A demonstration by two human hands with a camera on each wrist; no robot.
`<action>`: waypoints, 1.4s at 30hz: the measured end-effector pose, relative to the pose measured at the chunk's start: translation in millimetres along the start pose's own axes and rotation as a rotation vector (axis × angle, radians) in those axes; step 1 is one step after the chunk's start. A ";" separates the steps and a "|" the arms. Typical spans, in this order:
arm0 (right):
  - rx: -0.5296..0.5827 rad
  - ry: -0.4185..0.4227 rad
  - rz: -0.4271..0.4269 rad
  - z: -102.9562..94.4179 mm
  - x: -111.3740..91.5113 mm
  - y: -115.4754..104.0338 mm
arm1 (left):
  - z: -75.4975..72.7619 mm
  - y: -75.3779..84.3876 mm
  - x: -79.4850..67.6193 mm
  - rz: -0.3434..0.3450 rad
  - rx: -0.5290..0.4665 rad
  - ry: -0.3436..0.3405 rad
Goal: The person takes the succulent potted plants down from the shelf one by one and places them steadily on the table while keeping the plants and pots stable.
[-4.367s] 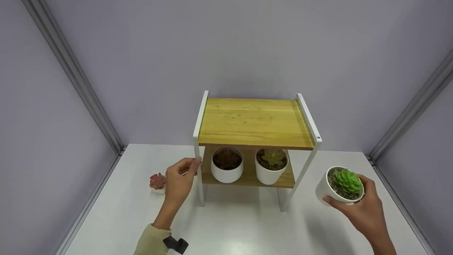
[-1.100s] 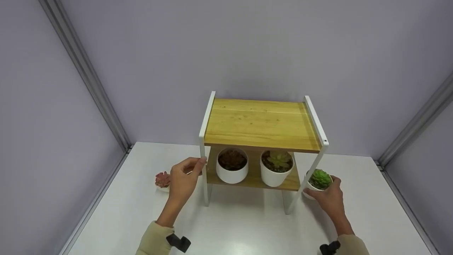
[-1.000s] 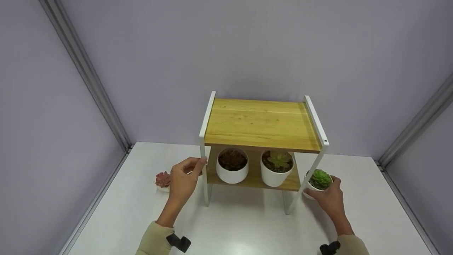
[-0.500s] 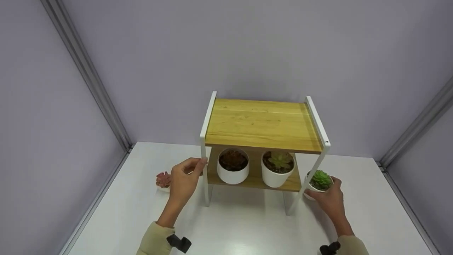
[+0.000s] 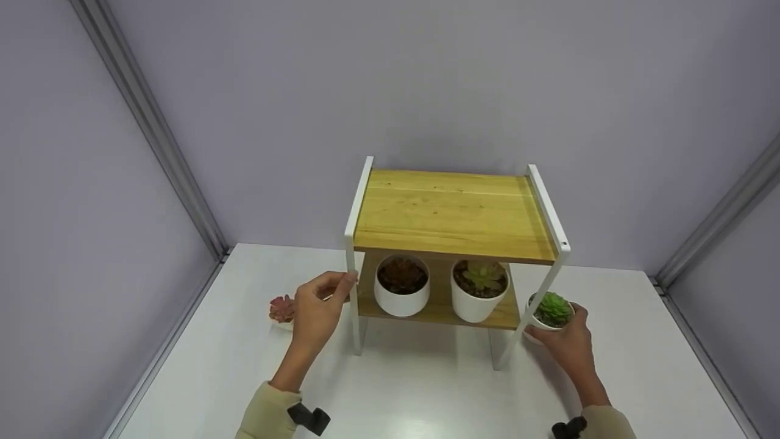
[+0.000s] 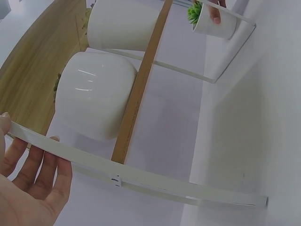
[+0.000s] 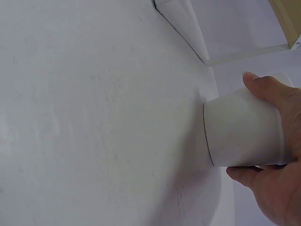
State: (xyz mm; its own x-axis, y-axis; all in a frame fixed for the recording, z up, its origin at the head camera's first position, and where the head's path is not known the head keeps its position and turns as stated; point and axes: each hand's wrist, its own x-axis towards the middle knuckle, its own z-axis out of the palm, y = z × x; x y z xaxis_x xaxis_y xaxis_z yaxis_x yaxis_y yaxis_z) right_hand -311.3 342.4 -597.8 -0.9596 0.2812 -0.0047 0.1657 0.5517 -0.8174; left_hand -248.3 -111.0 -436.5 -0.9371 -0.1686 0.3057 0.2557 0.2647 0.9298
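White table [image 5: 420, 396], grey walls [image 5: 439, 91], wooden plant stand [image 5: 550, 210] in the middle

Far left: red plant [image 5: 282, 308] in white dish [image 5: 283, 326], on table, partly hidden behind left hand [image 5: 317, 311]. Pinching stand's left leg [image 5: 355, 326] with left hand, narrow grip, thumb and fingers on opposite sides. On lower board [image 5: 440, 292], under top board [image 5: 457, 213]: two white pots side by side, apart and upright, brown plant [image 5: 402, 275] in left pot [image 5: 402, 304], pale green plant [image 5: 482, 277] in right pot [image 5: 478, 308]. Past right leg [image 5: 537, 299], just beside stand: bright green plant [image 5: 553, 309] in third pot [image 7: 244, 132]. Holding third pot in right hand [image 5: 567, 341], grip as wide as pot, thumb one side, fingers other. In right wrist view, pot base seemingly against table, shadow alongside.
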 end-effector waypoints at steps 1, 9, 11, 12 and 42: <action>-0.003 -0.003 0.000 -0.2 -0.2 -0.1 | 0.1 0.0 -0.1 -0.002 0.001 -0.001; -0.016 -0.016 -0.019 -0.8 -2.4 0.3 | -0.2 1.2 -0.6 -0.006 -0.030 -0.003; -0.018 -0.013 -0.020 -0.3 -1.9 0.7 | 0.0 0.6 -0.5 -0.007 -0.028 0.002; -0.016 -0.014 -0.022 -0.1 -1.6 0.8 | 0.0 0.3 -0.6 -0.007 -0.028 0.004; -0.042 -0.014 0.009 -17.7 -21.8 -11.1 | 0.9 -1.0 -0.6 -0.007 -0.001 0.008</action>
State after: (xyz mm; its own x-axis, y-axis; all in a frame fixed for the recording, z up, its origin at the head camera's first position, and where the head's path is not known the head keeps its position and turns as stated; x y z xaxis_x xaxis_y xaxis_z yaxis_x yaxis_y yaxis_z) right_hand -288.1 344.0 -578.4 -0.9611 0.2753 -0.0206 0.1836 0.5816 -0.7925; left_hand -248.2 -110.3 -437.8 -0.9370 -0.1776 0.3007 0.2494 0.2625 0.9321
